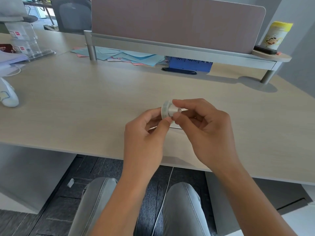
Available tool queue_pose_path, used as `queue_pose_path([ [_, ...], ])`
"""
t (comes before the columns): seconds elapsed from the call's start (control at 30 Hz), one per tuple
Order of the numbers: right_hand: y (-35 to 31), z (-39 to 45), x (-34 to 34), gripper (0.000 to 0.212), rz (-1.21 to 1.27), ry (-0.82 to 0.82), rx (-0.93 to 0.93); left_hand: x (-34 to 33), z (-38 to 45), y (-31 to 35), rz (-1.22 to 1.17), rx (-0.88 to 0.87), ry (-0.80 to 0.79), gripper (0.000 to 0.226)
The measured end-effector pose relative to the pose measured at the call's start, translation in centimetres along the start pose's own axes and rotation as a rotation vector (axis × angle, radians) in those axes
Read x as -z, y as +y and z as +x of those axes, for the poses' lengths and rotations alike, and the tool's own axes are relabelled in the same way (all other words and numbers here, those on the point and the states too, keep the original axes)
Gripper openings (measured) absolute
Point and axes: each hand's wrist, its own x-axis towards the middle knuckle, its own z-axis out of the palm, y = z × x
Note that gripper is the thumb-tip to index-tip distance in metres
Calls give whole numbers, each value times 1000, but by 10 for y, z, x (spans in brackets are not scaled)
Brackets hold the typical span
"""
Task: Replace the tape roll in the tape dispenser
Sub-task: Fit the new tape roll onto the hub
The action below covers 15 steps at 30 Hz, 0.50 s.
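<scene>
Both hands meet above the middle of the light wooden desk [85, 103]. My left hand [144, 133] pinches the rim of a small clear tape roll [165, 110] between thumb and fingers. My right hand [204, 126] grips a white plastic core hub [173, 109] that sits in or against the roll's centre hole; thumb and forefinger close on it. A clear flat piece, perhaps the dispenser [175, 126], lies on the desk under the hands, mostly hidden.
A pink divider panel [170, 23] on a grey rail crosses the back. Blue and pink papers [122, 57] and a blue box [189, 64] lie under it. A yellow-lidded canister [277, 35] stands at right, a white mouse [7, 94] and clear container [25, 40] at left.
</scene>
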Motion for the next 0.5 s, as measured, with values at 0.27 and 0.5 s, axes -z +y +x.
queue_pose_path([
  [0.27, 4, 3, 4, 25, -217, -49, 186, 1, 0, -1, -116, 55, 10, 18],
  [0.5, 2, 6, 5, 26, -77, -87, 48, 3, -1, 0, -156, 73, 10, 18],
])
